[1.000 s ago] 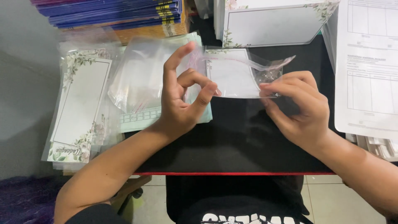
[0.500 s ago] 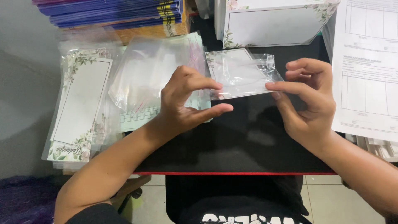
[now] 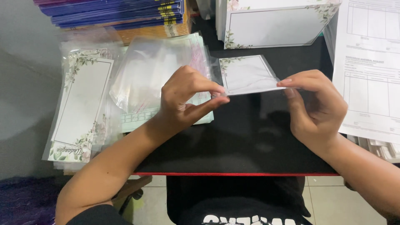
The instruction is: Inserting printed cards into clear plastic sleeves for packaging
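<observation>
The small floral-bordered card in its clear sleeve (image 3: 246, 75) is held up between both hands, just above the black table top (image 3: 250, 141); its long axis runs left to right, nearly level, with the flat face tilted up toward the camera and the far edge lying toward the larger floral cards (image 3: 275, 25) at the back. The left hand (image 3: 185, 100) pinches the near-left corner, thumb and forefinger closed on the plastic; the right hand (image 3: 318, 106) pinches the right end the same way, fingertips closed on the sleeve's edge where loose plastic seems to stick out past the card. So the card lies between the two grips, to the right of the left hand and to the left of the right one; both hands touch it, and neither is nearer than the other. The leafy corner print sits at the far-left corner, so the card's decorated end points left; the sleeve's open end I judge to be on the right, though the plastic is too clear to tell. Left of the hands lie a pile of empty clear sleeves (image 3: 154, 71) and a stack of tall sleeved cards (image 3: 81, 104); a printed form (image 3: 371, 71) lies to the right.
</observation>
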